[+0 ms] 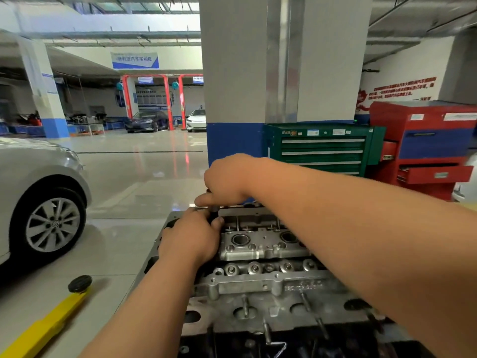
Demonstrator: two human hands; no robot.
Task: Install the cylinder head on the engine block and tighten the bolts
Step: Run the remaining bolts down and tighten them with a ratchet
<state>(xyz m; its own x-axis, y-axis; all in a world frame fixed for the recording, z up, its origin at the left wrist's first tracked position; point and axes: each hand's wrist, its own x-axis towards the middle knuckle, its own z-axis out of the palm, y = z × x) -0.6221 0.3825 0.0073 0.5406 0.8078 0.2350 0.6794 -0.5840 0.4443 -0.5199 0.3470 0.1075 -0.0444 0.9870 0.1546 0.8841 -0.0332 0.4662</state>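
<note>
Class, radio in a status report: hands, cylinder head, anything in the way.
Left hand pinches dark tool, right hand grips its top. Tool at far-left corner of cylinder head. Bolt hidden by hands; right forearm crosses head.

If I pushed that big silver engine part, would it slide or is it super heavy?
Probably very heavy: the cylinder head looks like thick cast metal. It likely won't roll or bend, being a blocky slab lying flat. A push probably wouldn't shift it; left hand and right hand grip a dark tool at its far end.
</note>
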